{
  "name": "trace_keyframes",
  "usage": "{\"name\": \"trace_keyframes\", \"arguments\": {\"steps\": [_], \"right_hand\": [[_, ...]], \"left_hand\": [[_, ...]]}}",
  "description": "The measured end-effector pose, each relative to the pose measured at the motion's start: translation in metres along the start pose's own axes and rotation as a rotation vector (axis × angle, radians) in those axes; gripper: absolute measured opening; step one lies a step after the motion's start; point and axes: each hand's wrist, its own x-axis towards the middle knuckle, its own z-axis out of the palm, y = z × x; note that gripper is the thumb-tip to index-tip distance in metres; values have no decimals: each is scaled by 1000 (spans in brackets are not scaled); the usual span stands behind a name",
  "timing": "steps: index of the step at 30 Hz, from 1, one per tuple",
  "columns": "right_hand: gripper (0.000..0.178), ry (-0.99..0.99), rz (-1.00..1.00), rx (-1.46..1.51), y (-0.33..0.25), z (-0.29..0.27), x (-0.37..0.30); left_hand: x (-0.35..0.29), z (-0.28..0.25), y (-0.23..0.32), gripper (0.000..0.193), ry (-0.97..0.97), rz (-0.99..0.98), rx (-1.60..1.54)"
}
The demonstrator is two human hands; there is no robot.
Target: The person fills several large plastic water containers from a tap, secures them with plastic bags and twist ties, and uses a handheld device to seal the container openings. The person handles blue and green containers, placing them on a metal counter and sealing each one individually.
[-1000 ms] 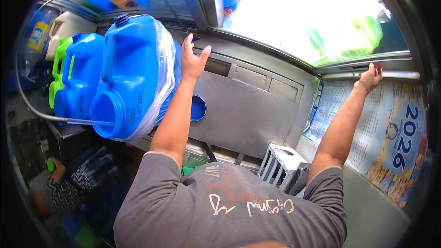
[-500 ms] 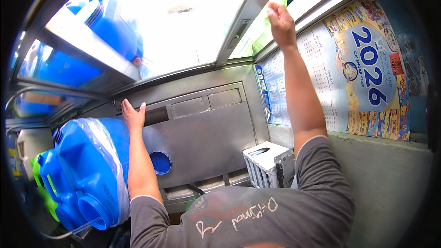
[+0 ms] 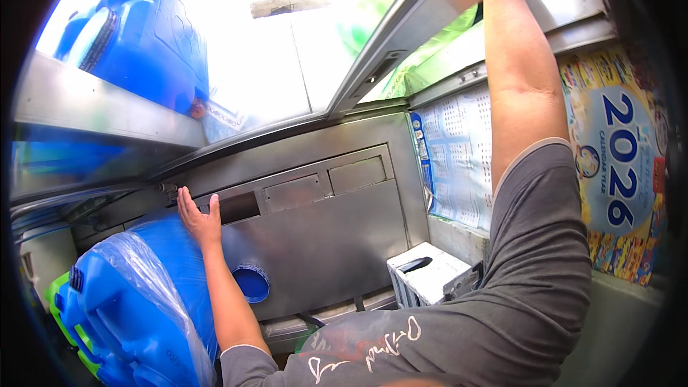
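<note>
"Fingers of the left hand (image 3: 201,226): how do they stand?"

"Wide and empty, thumb well apart. They're near the metal panel (image 3: 322,236); I can't tell whether they touch it."

"And the blue container (image 3: 125,308)?"

"Just left of the left forearm (image 3: 233,301), partly wrapped in clear plastic (image 3: 145,251)."

"What about the right hand?"

"Out of sight, so I can't tell its grip. The right forearm (image 3: 519,57) reaches up to the metal window frame (image 3: 419,7), near some green plastic (image 3: 438,50)."
</note>
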Motion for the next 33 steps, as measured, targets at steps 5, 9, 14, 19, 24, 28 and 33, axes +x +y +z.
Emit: {"name": "trace_keyframes", "arguments": {"steps": [5,9,14,19,24,28,33], "right_hand": [[44,14,-23,-27,9,11,11],[45,31,-42,-26,16,18,10],[46,55,-45,-36,19,23,7],[47,78,-47,-34,13,24,2],[48,98,-34,-30,14,22,-18],[49,111,-35,-23,18,16,-32],[51,120,-7,-17,17,3,-23]], "left_hand": [[1,12,5,72,44,9,-17],[0,15,7,68,25,24,-2],[0,12,7,71,-40,-33,-5],[0,8,5,74,-75,-49,-8],[1,6,1,74,-97,-18,-1],[1,4,-2,74,-117,-14,-30],[5,-1,-2,73,-135,0,-53]]}}
